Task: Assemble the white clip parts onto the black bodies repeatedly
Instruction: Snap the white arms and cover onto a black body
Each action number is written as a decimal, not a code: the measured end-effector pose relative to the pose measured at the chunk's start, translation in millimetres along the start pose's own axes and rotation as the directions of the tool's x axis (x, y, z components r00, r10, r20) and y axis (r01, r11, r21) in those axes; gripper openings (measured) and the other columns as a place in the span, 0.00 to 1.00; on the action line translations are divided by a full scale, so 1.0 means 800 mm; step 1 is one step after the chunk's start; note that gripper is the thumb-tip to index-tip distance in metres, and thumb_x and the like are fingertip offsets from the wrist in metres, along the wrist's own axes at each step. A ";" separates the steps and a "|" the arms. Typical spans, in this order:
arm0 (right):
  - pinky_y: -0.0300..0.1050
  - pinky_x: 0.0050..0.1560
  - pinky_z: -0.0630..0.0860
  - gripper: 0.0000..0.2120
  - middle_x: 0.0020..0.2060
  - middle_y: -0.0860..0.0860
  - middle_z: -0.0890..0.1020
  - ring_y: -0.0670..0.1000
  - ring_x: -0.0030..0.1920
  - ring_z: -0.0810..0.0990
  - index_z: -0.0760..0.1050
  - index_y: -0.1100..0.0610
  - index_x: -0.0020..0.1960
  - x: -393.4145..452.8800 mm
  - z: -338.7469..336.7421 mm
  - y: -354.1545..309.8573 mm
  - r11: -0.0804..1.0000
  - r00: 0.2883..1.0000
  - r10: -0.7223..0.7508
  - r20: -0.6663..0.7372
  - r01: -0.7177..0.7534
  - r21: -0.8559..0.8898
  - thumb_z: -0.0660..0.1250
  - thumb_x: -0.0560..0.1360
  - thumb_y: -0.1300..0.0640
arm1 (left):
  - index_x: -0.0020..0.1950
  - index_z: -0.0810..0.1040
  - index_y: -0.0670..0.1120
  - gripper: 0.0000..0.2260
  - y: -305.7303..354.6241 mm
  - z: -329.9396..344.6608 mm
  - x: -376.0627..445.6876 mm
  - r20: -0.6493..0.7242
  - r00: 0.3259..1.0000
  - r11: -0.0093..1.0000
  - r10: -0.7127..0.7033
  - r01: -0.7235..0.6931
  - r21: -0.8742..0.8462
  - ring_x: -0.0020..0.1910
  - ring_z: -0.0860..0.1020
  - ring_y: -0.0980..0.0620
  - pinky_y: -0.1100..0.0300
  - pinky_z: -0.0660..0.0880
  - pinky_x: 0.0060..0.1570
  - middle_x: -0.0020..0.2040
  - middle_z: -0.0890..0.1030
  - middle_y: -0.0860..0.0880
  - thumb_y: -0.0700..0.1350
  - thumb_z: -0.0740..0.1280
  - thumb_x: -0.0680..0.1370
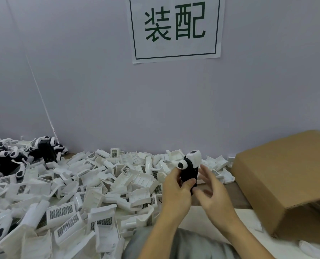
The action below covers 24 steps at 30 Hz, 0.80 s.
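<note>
My left hand grips a black body upright, thumb across its lower front. A white clip part sits on top of the body, with a white rounded piece at its upper left. My right hand is just right of the body, fingers spread and relaxed, blurred, holding nothing. A big heap of loose white clip parts covers the table to the left and behind.
A pile of black-and-white assembled units lies at the far left against the wall. A brown cardboard box stands at the right, its open side towards me. A paper sign hangs on the grey wall.
</note>
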State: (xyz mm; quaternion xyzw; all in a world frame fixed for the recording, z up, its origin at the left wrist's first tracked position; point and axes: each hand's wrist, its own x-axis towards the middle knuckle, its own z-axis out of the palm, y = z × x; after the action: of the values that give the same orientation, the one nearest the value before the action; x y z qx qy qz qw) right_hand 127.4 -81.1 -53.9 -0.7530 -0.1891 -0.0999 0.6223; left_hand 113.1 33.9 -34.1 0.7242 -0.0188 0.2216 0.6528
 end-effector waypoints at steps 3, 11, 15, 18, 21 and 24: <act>0.38 0.59 0.75 0.31 0.66 0.43 0.77 0.42 0.67 0.75 0.65 0.47 0.75 0.004 -0.005 0.002 0.986 0.996 0.031 -0.087 -0.015 0.168 0.74 0.75 0.55 | 0.56 0.82 0.52 0.18 -0.008 -0.003 -0.003 0.092 0.993 0.989 0.068 -0.079 0.122 0.51 0.83 0.60 0.64 0.79 0.51 0.49 0.86 0.57 0.30 0.65 0.77; 0.48 0.45 0.83 0.22 0.42 0.49 0.86 0.49 0.43 0.86 0.79 0.53 0.56 0.015 -0.008 0.012 0.986 0.962 0.116 -0.246 -0.082 0.144 0.82 0.65 0.52 | 0.56 0.80 0.46 0.19 -0.022 0.000 -0.009 0.284 0.950 0.886 0.131 -0.240 0.395 0.50 0.82 0.55 0.57 0.80 0.50 0.51 0.84 0.51 0.30 0.59 0.72; 0.57 0.49 0.84 0.18 0.44 0.51 0.86 0.52 0.46 0.86 0.81 0.50 0.53 0.018 -0.012 0.015 0.981 0.955 0.125 -0.268 -0.077 0.180 0.82 0.67 0.55 | 0.54 0.81 0.47 0.19 -0.023 0.002 -0.008 0.275 0.950 0.903 0.149 -0.244 0.354 0.49 0.83 0.52 0.49 0.82 0.49 0.49 0.85 0.51 0.32 0.59 0.71; 0.56 0.49 0.84 0.17 0.43 0.50 0.86 0.51 0.45 0.87 0.81 0.50 0.53 0.017 -0.012 0.012 0.977 0.949 0.131 -0.285 -0.075 0.200 0.82 0.66 0.55 | 0.56 0.80 0.48 0.19 -0.024 0.003 -0.008 0.278 0.950 0.910 0.142 -0.235 0.341 0.50 0.83 0.49 0.47 0.82 0.50 0.49 0.85 0.49 0.33 0.59 0.71; 0.54 0.47 0.85 0.17 0.41 0.47 0.86 0.49 0.44 0.86 0.82 0.51 0.53 0.017 -0.011 0.009 0.975 0.942 0.133 -0.307 -0.068 0.213 0.82 0.66 0.56 | 0.56 0.80 0.47 0.18 -0.022 0.003 -0.008 0.288 0.948 0.914 0.131 -0.228 0.336 0.50 0.83 0.47 0.46 0.81 0.50 0.49 0.85 0.49 0.34 0.59 0.71; 0.40 0.40 0.82 0.18 0.40 0.44 0.86 0.45 0.42 0.86 0.81 0.54 0.55 0.016 -0.011 0.005 0.971 0.952 0.111 -0.286 -0.043 0.235 0.80 0.68 0.56 | 0.55 0.78 0.51 0.17 -0.019 0.004 -0.010 0.284 0.950 0.904 0.125 -0.228 0.362 0.49 0.82 0.52 0.48 0.80 0.48 0.49 0.84 0.52 0.36 0.59 0.72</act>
State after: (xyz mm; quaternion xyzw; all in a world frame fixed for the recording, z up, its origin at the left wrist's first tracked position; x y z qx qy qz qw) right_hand 141.6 -88.2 -51.0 -0.6605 -0.0737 -0.1654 0.7286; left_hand 111.8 31.4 -51.2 0.8572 -0.1238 0.1848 0.4645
